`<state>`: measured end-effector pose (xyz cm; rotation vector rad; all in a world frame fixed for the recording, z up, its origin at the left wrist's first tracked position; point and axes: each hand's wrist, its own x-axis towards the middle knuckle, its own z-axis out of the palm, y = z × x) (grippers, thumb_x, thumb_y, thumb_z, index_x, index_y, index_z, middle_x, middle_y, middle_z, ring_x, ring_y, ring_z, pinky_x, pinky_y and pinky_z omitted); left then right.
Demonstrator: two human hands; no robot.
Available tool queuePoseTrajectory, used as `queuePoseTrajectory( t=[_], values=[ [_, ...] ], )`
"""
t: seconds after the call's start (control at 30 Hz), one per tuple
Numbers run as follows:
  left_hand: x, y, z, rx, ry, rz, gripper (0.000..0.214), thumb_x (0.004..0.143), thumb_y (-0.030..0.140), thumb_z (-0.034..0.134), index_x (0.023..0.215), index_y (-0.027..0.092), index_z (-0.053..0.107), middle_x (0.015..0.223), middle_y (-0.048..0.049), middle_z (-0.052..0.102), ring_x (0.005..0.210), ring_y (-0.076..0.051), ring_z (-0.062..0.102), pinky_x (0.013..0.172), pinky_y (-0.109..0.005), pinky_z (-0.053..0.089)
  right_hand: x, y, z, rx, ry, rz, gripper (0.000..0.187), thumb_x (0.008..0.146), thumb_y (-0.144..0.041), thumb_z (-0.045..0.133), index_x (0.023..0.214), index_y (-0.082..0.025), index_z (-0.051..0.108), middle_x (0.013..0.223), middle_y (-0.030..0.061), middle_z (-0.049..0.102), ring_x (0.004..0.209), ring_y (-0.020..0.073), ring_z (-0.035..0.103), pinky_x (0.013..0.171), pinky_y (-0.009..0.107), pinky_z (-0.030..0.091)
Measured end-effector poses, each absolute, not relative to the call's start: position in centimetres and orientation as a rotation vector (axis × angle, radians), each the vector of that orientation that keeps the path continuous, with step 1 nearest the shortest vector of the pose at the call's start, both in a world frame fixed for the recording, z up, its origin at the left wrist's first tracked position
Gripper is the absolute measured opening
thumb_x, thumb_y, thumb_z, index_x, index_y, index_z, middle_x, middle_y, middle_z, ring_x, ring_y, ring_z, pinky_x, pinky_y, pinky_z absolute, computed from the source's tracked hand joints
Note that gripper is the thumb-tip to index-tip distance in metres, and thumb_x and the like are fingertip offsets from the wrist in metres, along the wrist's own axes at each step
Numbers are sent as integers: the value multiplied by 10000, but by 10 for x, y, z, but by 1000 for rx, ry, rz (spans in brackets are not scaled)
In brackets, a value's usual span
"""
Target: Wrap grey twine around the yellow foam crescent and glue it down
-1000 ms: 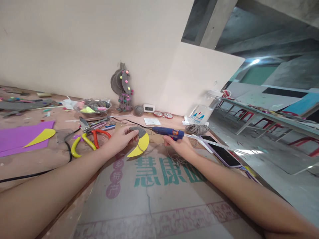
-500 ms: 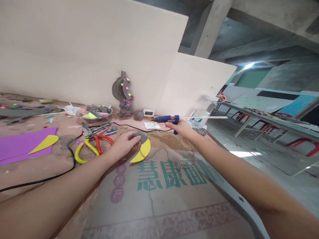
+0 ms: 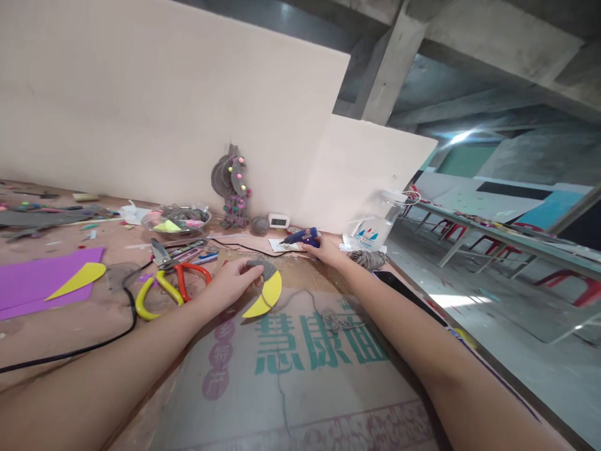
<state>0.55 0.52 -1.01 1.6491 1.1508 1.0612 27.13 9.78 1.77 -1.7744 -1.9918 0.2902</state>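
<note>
My left hand (image 3: pixel 237 282) pinches the upper end of a yellow crescent (image 3: pixel 268 293), whose top part is wrapped in grey yarn. A strand of this yarn trails right to a loose tangle (image 3: pixel 339 319) on the printed sheet. My right hand (image 3: pixel 322 250) is closed round a blue glue gun (image 3: pixel 301 236) at the back of the table. The gun's nozzle points left, over a small white card (image 3: pixel 280 245). Beside my right wrist lies a bundle of grey yarn (image 3: pixel 369 259).
Red-and-yellow-handled pliers (image 3: pixel 173 282) and purple sheets (image 3: pixel 28 282) with a yellow cutout lie left. Behind are a bowl of craft bits (image 3: pixel 176 219), a yarn ball (image 3: pixel 260 225), a small digital clock (image 3: pixel 278 221) and a plastic jar (image 3: pixel 375 228). A black cord (image 3: pixel 94 346) crosses the table.
My right hand has lowered the glue gun toward the white card and slightly left. My left hand still holds the crescent in nearly the same place. The view has shifted a little.
</note>
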Motion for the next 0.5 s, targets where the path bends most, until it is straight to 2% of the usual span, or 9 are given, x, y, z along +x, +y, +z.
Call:
queuePoseTrajectory(
  t=[0.13,0.23,0.37,0.43,0.5],
  values=[
    [5,6,-9,1608,1122,1074,290,744,440,517,656,164,537,554,23,539,438,-91,433,408,-198,312,280,76,25,-1676,-1932,155,416,801,-375,584,1112,-106,522,1108,150,575,1052,251,530,901,389,397],
    [6,4,-5,1565,1103,1087,304,739,448,530,644,160,531,540,25,529,435,-83,427,403,-193,301,276,53,32,-1583,-1893,153,435,829,-412,511,1136,-106,481,1129,162,562,1058,244,520,889,375,393],
    [5,3,-2,1496,1074,1114,303,729,458,548,660,163,528,547,30,532,425,-74,418,393,-186,281,251,23,37,-1469,-1993,451,364,841,-445,460,1000,-132,558,926,86,646,689,147,610,656,282,481],
    [4,4,-2,1460,1053,1137,304,734,466,539,684,167,521,571,30,536,427,-68,417,393,-181,278,234,9,37,-1399,-2069,661,366,846,-449,451,1035,-153,554,883,57,665,528,97,582,553,243,484],
    [3,5,-2,1428,1037,1166,310,739,476,529,702,170,503,589,32,527,429,-62,413,395,-178,277,219,-5,37,-1340,-2117,841,396,831,-472,473,1101,-185,521,855,37,676,482,86,574,491,218,472]
  ],
)
